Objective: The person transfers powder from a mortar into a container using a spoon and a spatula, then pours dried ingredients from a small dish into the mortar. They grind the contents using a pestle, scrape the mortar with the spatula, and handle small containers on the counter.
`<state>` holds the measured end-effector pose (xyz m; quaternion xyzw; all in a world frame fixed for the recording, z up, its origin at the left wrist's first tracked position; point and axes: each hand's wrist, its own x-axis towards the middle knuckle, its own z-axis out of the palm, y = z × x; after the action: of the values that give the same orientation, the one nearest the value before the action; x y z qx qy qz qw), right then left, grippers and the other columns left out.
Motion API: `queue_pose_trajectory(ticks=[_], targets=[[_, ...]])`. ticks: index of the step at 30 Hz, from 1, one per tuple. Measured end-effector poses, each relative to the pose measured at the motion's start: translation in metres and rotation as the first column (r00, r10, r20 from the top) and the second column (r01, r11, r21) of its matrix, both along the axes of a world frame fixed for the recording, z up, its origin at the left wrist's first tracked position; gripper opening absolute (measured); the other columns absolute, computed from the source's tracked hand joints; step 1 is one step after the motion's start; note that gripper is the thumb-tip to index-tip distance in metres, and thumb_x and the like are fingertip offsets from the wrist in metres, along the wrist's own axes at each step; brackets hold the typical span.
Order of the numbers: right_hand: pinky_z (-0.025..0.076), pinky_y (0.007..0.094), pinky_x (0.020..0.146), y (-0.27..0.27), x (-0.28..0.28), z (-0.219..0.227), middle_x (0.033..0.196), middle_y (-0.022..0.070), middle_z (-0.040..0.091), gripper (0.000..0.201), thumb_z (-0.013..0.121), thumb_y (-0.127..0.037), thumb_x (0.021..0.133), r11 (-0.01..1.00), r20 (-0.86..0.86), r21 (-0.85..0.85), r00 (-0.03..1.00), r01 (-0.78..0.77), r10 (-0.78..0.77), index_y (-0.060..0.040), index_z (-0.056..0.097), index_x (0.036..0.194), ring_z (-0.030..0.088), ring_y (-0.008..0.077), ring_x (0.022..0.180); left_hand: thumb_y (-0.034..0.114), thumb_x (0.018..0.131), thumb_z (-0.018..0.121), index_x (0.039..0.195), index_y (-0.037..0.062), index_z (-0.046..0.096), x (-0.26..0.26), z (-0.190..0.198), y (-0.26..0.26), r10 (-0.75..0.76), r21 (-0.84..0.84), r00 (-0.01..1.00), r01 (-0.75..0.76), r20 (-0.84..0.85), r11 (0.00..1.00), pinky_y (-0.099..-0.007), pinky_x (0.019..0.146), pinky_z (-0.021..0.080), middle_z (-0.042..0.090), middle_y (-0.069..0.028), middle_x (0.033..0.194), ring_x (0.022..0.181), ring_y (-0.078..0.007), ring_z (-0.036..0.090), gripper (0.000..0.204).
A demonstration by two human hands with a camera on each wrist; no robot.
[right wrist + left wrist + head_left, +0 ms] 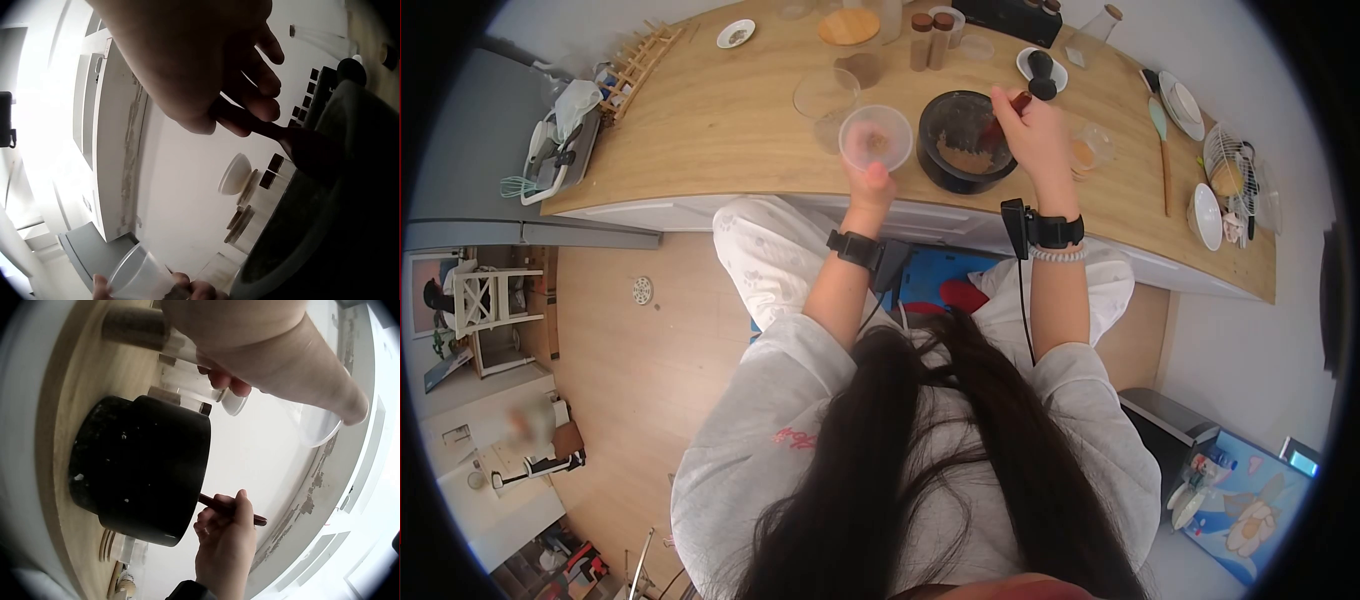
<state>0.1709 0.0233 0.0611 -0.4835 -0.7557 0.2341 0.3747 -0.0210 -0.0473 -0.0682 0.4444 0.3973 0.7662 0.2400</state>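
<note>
My left hand [870,187] holds a translucent plastic cup [901,130] just left of a black mortar [952,182]. A little brown stuff shows in the bottom of the cup. My right hand [1037,135] grips the handle of a dark reddish-brown spoon [303,147], its bowl down inside the mortar's rim. Brown powder [962,156] lies in the mortar. From the left wrist view, the spoon's handle end [259,520] sticks out past the right hand's fingers. Behind the mortar, a black pestle [1041,78] lies on a white dish.
Behind the cup stand a clear glass container [825,90] and a wooden-lidded jar [849,27]. Two brown-capped spice jars [930,45] are at the back. A small clear cup [1095,145] sits right of the mortar, then a pale green spatula [1162,150] and a white bowl [1204,217].
</note>
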Motion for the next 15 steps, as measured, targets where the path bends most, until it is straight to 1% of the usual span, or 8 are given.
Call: queue_pose_trajectory(ticks=[2, 4, 8, 10, 11, 13, 14, 15], targets=[[0.045, 0.0279, 0.054, -0.001, -0.001, 0.001, 0.058, 0.006, 0.063, 0.037, 0.052, -0.036, 0.089, 0.998, 0.049, -0.067, 0.999, -0.017, 0.02, -0.0041, 0.067, 0.079, 0.061, 0.0182, 0.055, 0.076, 0.069, 0.051, 0.092, -0.0005, 0.049, 0.0, 0.0, 0.0, -0.008, -0.002, 1.0, 0.008, 0.004, 1.0, -0.0293, 0.079, 0.038, 0.048, -0.0058, 0.09, 0.087, -0.0168, 0.046, 0.08], [0.044, 0.0275, 0.054, -0.004, -0.006, -0.004, 0.061, 0.0083, 0.064, 0.037, 0.054, -0.036, 0.089, 0.998, -0.155, -0.03, 0.987, -0.051, 0.046, -0.0017, 0.066, 0.081, 0.059, 0.0173, 0.054, 0.077, 0.069, 0.051, 0.092, -0.0005, 0.049, 0.0, 0.0, 0.0, -0.016, -0.004, 1.0, 0.016, 0.008, 1.0, -0.0294, 0.079, 0.038, 0.048, -0.0058, 0.09, 0.087, -0.0167, 0.046, 0.081], [0.042, 0.0267, 0.054, 0.01, -0.01, -0.03, 0.061, 0.008, 0.062, 0.037, 0.054, -0.035, 0.089, 0.996, -0.273, 0.02, 0.958, -0.084, 0.086, -0.0002, 0.065, 0.083, 0.056, 0.0156, 0.055, 0.077, 0.069, 0.051, 0.092, -0.0003, 0.049, 0.001, 0.002, 0.0, -0.007, 0.001, 1.0, 0.007, 0.015, 1.0, -0.0293, 0.079, 0.038, 0.047, -0.0056, 0.09, 0.086, -0.0167, 0.046, 0.081], [0.04, 0.0256, 0.054, 0.007, -0.01, -0.028, 0.059, 0.0053, 0.058, 0.035, 0.055, -0.033, 0.089, 0.991, -0.257, -0.088, 0.964, -0.099, 0.074, -0.0004, 0.065, 0.082, 0.053, 0.012, 0.055, 0.077, 0.068, 0.051, 0.092, -0.0003, 0.049, 0.001, 0.002, 0.0, -0.004, 0.003, 1.0, 0.004, 0.025, 1.0, -0.0293, 0.079, 0.037, 0.047, -0.0056, 0.09, 0.087, -0.0167, 0.046, 0.081], [0.04, 0.0256, 0.054, 0.005, -0.009, -0.027, 0.059, 0.0053, 0.058, 0.035, 0.055, -0.033, 0.089, 0.991, -0.257, -0.086, 0.963, -0.1, 0.075, -0.0004, 0.065, 0.082, 0.053, 0.012, 0.055, 0.077, 0.068, 0.051, 0.092, -0.0004, 0.049, 0.001, 0.001, 0.0, -0.007, 0.002, 1.0, 0.007, 0.026, 1.0, -0.0293, 0.08, 0.037, 0.047, -0.0056, 0.09, 0.087, -0.0167, 0.046, 0.081], [0.04, 0.0244, 0.055, 0.003, -0.006, -0.026, 0.056, 0.0025, 0.055, 0.033, 0.056, -0.031, 0.09, 0.969, -0.275, -0.216, 0.96, -0.117, 0.055, -0.0007, 0.064, 0.08, 0.052, 0.0098, 0.056, 0.078, 0.068, 0.051, 0.092, -0.0004, 0.049, 0.0, 0.0, 0.0, -0.01, 0.002, 1.0, 0.01, 0.028, 1.0, -0.0293, 0.08, 0.037, 0.047, -0.0056, 0.09, 0.087, -0.0168, 0.046, 0.082], [0.04, 0.0244, 0.055, 0.006, -0.006, -0.031, 0.056, 0.0025, 0.055, 0.033, 0.056, -0.031, 0.09, 0.97, -0.274, -0.214, 0.96, -0.118, 0.057, -0.0007, 0.064, 0.08, 0.052, 0.0098, 0.056, 0.078, 0.068, 0.051, 0.093, -0.0005, 0.049, -0.001, -0.001, 0.001, -0.018, -0.002, 1.0, 0.018, 0.021, 1.0, -0.0293, 0.08, 0.037, 0.047, -0.0056, 0.09, 0.087, -0.0168, 0.046, 0.082], [0.04, 0.0239, 0.056, 0.009, -0.007, -0.039, 0.058, 0.002, 0.055, 0.032, 0.056, -0.03, 0.09, 0.977, -0.399, -0.165, 0.915, -0.134, 0.058, -0.0005, 0.064, 0.079, 0.052, 0.0091, 0.057, 0.078, 0.068, 0.051, 0.093, -0.0006, 0.049, -0.002, -0.001, 0.001, -0.027, -0.005, 1.0, 0.027, 0.014, 1.0, -0.0294, 0.081, 0.037, 0.047, -0.0056, 0.091, 0.088, -0.0169, 0.046, 0.082]])
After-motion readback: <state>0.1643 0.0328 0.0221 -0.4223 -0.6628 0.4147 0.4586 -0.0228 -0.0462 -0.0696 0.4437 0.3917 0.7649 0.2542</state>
